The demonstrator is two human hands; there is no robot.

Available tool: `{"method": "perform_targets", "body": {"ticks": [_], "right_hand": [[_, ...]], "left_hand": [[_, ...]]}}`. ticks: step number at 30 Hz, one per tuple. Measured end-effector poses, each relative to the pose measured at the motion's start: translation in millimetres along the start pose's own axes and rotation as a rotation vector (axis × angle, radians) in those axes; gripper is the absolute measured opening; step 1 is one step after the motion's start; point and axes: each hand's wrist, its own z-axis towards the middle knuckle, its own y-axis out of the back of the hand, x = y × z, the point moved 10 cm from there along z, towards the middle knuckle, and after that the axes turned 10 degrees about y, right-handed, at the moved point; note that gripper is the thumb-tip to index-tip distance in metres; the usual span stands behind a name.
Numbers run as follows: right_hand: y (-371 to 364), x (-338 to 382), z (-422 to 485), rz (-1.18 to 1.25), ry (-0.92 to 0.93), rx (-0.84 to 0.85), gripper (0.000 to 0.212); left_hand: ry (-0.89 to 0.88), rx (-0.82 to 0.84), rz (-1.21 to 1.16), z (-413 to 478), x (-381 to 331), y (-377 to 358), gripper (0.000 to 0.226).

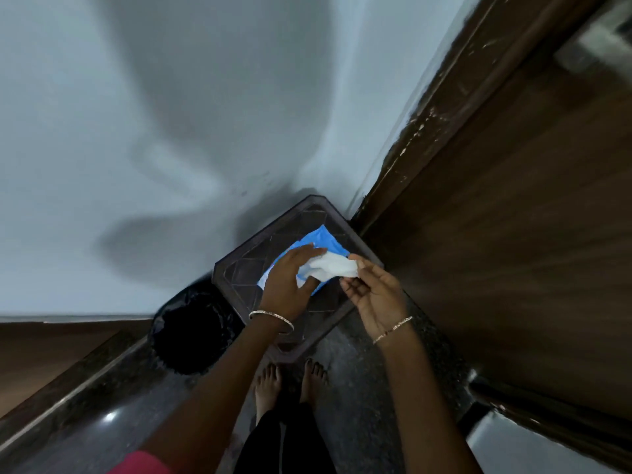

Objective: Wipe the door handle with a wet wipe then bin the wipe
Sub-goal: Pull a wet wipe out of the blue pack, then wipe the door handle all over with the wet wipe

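A white wet wipe [333, 268] is stretched between both hands above a blue wipe pack [323, 239]. The pack lies on a dark brown plastic stool [246, 268] by the wall. My left hand [287, 282] covers the pack and grips the wipe's left end. My right hand [372, 292] pinches the wipe's right end between thumb and fingers. A bin lined with a black bag [191, 333] stands on the floor left of the stool. A metal door handle [595, 42] shows blurred at the top right on the brown door [513, 217].
A pale wall [154, 114] fills the upper left. The dark wooden door frame [420, 131] runs diagonally beside the stool. My bare feet [290, 378] stand on dark speckled floor just in front of the stool.
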Motion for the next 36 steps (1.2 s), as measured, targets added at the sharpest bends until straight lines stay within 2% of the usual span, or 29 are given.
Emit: {"method": "perform_targets", "body": {"ticks": [3, 7, 9, 13, 17, 21, 25, 27, 29, 31, 33, 34, 36], "right_hand": [[-4.2, 33.0, -36.8, -0.017, 0.015, -0.014, 0.021], [-8.5, 75.9, -89.5, -0.045, 0.052, -0.080, 0.023], [-10.9, 91.8, -110.4, -0.003, 0.078, -0.112, 0.019], [-19.1, 129.3, -149.0, 0.102, 0.146, -0.158, 0.017], [-13.2, 162.8, -194.3, 0.175, 0.229, -0.167, 0.033], [-11.6, 179.5, -220.5, 0.100, 0.210, 0.001, 0.054], [-11.7, 201.1, -227.3, -0.003, 0.251, 0.131, 0.047], [-6.7, 215.6, -220.1, -0.056, 0.291, 0.091, 0.045], [0.0, 230.3, -208.5, -0.023, 0.329, 0.031, 0.045], [4.0, 251.6, -196.0, 0.073, 0.388, -0.008, 0.044], [13.2, 277.3, -182.4, 0.167, 0.471, -0.081, 0.042], [20.9, 291.1, -174.3, 0.195, 0.519, -0.136, 0.036], [44.6, 317.9, -158.4, 0.189, 0.626, -0.320, 0.011]], "left_hand": [[-0.031, 0.112, -0.139, -12.8, -45.5, 18.4, 0.038], [0.033, 0.482, -0.264, -37.1, -99.0, 21.1, 0.070], [0.038, 0.547, -0.306, -45.5, -118.6, 25.2, 0.064], [-0.049, 0.519, -0.277, -53.1, -169.4, 35.8, 0.032], [-0.049, 0.505, -0.281, -67.1, -206.4, 34.7, 0.031], [0.010, 0.444, -0.380, -62.5, -231.1, 34.3, 0.015], [0.058, 0.523, -0.302, -53.6, -258.5, 19.4, 0.008], [0.068, 0.587, -0.293, -47.0, -274.3, 8.3, 0.013], [0.089, 0.621, -0.326, -37.3, -288.3, -0.7, 0.008], [0.127, 0.592, -0.362, -21.3, -297.3, -7.7, 0.004], [0.174, 0.536, -0.369, -3.9, -300.5, -13.9, 0.010], [0.193, 0.512, -0.365, 5.3, -301.8, -17.6, 0.015], [0.225, 0.478, -0.369, 23.7, -303.6, -25.4, 0.020]]}}
